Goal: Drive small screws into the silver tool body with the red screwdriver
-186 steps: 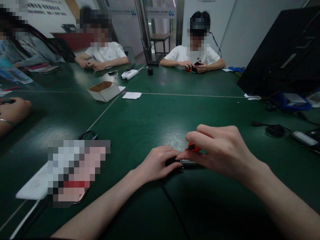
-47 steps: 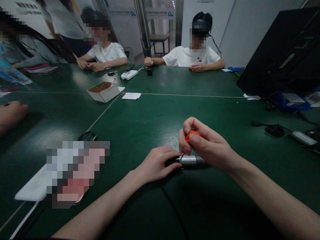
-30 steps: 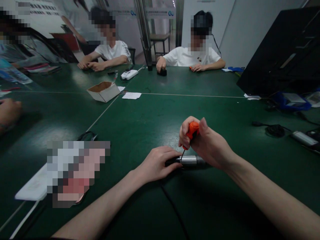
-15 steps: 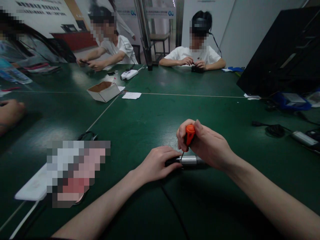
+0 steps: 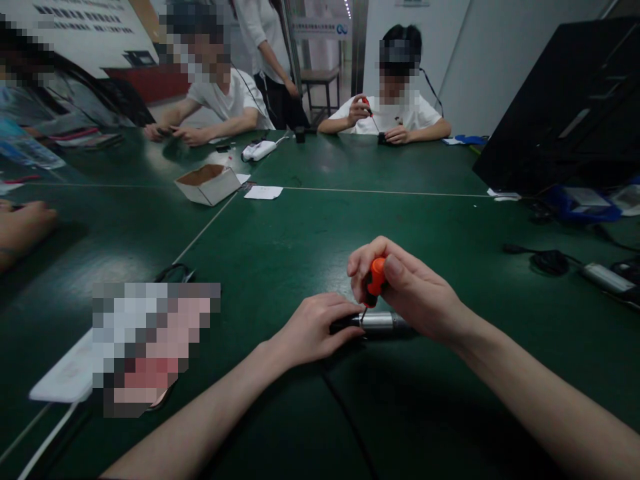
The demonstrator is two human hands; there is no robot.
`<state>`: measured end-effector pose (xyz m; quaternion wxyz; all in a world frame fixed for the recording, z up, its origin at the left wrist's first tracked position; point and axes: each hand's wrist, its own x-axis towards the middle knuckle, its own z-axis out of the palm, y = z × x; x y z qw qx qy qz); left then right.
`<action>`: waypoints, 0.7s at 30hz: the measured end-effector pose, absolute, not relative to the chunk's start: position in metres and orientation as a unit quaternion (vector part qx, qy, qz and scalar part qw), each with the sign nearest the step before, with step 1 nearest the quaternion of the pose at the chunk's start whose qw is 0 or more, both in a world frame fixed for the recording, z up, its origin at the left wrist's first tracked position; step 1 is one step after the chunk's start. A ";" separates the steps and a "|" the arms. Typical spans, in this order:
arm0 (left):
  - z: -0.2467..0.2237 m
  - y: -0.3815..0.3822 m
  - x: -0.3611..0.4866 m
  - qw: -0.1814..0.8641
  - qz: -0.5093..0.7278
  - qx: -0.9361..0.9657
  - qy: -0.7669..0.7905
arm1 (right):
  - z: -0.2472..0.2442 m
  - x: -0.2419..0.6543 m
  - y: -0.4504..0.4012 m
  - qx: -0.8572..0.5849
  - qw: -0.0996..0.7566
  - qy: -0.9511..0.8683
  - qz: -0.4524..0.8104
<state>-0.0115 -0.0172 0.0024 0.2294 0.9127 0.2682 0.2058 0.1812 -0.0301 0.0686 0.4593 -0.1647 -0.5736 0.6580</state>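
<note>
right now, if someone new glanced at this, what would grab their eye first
Probably the orange-and-black screwdriver in the right hand, its shaft angled down to the silver-and-black cylinder that the left hand holds on the green table. Next, perhaps, the big black panel tilted at the upper right, then the open white box farther across, left of centre.

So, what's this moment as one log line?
left hand: holds silver cylinder | right hand: holds orange screwdriver, tip at cylinder | cylinder: lies on green table
</note>
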 end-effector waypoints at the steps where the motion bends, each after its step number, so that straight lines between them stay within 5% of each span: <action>1: 0.003 -0.017 -0.011 0.227 0.207 0.913 0.269 | 0.069 0.181 -0.030 -0.163 0.458 -0.585 0.650; 21: 0.002 -0.016 -0.011 0.219 0.218 0.917 0.254 | 0.069 0.178 -0.035 -0.135 0.456 -0.568 0.672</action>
